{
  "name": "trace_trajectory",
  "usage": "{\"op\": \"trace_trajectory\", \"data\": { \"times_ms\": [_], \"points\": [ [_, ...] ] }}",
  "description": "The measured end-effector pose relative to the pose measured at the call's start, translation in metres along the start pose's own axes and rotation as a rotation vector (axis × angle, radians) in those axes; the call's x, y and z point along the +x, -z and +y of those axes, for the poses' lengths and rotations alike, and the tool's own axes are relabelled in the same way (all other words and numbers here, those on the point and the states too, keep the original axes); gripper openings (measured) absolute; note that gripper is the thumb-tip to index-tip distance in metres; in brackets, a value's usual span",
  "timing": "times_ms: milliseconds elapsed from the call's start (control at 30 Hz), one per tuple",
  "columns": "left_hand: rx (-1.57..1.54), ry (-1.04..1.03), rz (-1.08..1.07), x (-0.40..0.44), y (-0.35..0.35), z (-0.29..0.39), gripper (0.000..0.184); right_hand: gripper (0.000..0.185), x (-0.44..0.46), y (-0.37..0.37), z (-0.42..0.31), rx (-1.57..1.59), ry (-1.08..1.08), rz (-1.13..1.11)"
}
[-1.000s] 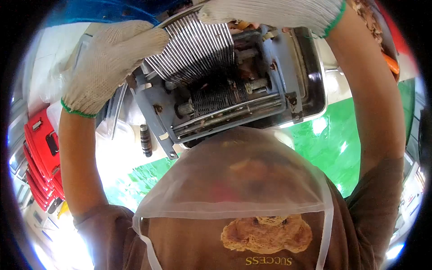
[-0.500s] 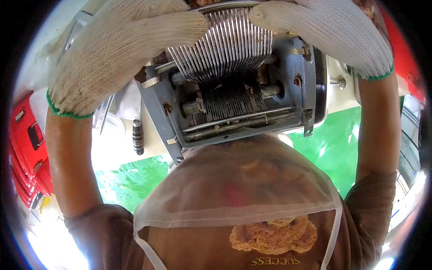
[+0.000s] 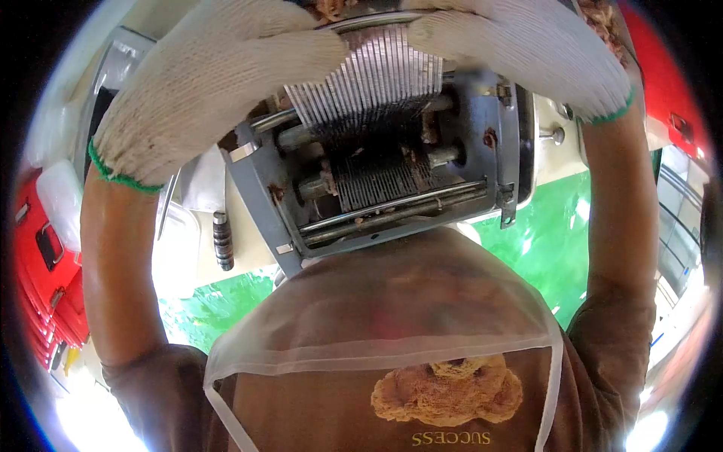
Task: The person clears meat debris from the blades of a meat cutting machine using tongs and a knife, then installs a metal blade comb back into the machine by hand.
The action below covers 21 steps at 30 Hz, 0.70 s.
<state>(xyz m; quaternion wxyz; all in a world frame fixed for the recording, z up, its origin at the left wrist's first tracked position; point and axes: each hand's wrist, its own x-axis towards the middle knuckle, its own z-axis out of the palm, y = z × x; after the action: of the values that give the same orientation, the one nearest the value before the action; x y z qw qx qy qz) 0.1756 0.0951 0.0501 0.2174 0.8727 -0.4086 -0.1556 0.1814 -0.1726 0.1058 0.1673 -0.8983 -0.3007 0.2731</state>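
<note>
My left hand (image 3: 233, 79), in a white knit glove with a green cuff, is closed on the left side of a metal comb (image 3: 369, 75) with long parallel teeth. On the comb's other side my right hand (image 3: 497, 53), gloved alike, is closed too. Both sets of fingertips press near its upper bar, partly hidden by the gloves. The teeth reach down into a grey metal blade unit (image 3: 252, 200) just in front of my apron. Inside sits a dark roller of thin blades (image 3: 384, 177), with brown scraps stuck around it.
A knife with a banded dark handle (image 3: 223, 241) lies at left on the pale table. Shredded brown food (image 3: 602, 30) shows at upper right. Red cases (image 3: 49, 260) stand at far left, and a green floor (image 3: 546, 233) lies below the table edge.
The view has shifted a little, so the blade unit and my hands appear slightly further left. The comb has changed angle slightly, its teeth appearing closer together; both hands keep their hold.
</note>
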Motion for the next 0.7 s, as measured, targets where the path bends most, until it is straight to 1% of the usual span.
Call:
{"op": "trace_trajectory", "data": {
  "times_ms": [33, 67, 100, 133, 167, 233, 267, 300, 367, 400, 467, 533, 633, 700],
  "points": [
    [0.212, -0.341, 0.148, -0.007, -0.006, -0.016, 0.024, 0.038, 0.002, 0.001, 0.006, 0.020, 0.003, -0.035],
    [0.297, -0.340, 0.153, -0.007, -0.008, -0.018, 0.022, 0.039, 0.011, 0.005, 0.002, 0.035, -0.087, -0.103],
    [0.382, -0.339, 0.159, -0.006, -0.009, -0.019, 0.021, 0.039, 0.009, 0.004, 0.005, 0.037, -0.073, -0.076],
    [0.288, -0.174, 0.102, 0.000, -0.006, -0.009, 0.021, 0.040, 0.008, 0.002, 0.008, 0.038, -0.058, -0.049],
    [0.202, -0.006, 0.062, 0.008, -0.001, 0.005, 0.022, 0.040, 0.001, -0.008, 0.013, 0.021, 0.060, 0.072],
    [-0.337, 0.657, -0.140, 0.026, 0.011, 0.050, 0.026, 0.039, 0.005, 0.004, 0.005, 0.104, -0.094, -0.065],
    [-0.295, 0.579, -0.105, 0.025, 0.008, 0.045, 0.027, 0.039, 0.007, 0.010, -0.001, 0.136, -0.175, -0.129],
    [-0.253, 0.502, -0.069, 0.023, 0.001, 0.032, 0.027, 0.038, 0.013, 0.008, -0.015, 0.081, -0.296, -0.131],
    [-0.187, 0.339, 0.023, 0.020, -0.010, 0.015, 0.029, 0.037, 0.014, 0.003, -0.007, 0.041, -0.246, -0.099],
    [-0.163, 0.251, 0.079, 0.019, -0.014, 0.009, 0.029, 0.037, 0.015, -0.002, 0.019, 0.054, -0.077, -0.065],
    [-0.207, 0.271, 0.103, 0.020, -0.012, 0.015, 0.029, 0.036, 0.012, -0.003, 0.027, 0.071, 0.093, -0.022],
    [-0.341, 0.489, 0.035, 0.019, -0.005, 0.030, 0.029, 0.036, 0.009, -0.001, 0.025, 0.077, 0.104, -0.008],
    [-0.420, 0.522, 0.042, 0.016, -0.004, 0.029, 0.028, 0.036, 0.007, 0.000, 0.028, 0.051, 0.162, 0.015],
    [-0.354, 0.464, 0.110, 0.009, -0.012, 0.005, 0.028, 0.036, 0.007, -0.001, 0.031, 0.018, 0.206, 0.041]
  ]
}}
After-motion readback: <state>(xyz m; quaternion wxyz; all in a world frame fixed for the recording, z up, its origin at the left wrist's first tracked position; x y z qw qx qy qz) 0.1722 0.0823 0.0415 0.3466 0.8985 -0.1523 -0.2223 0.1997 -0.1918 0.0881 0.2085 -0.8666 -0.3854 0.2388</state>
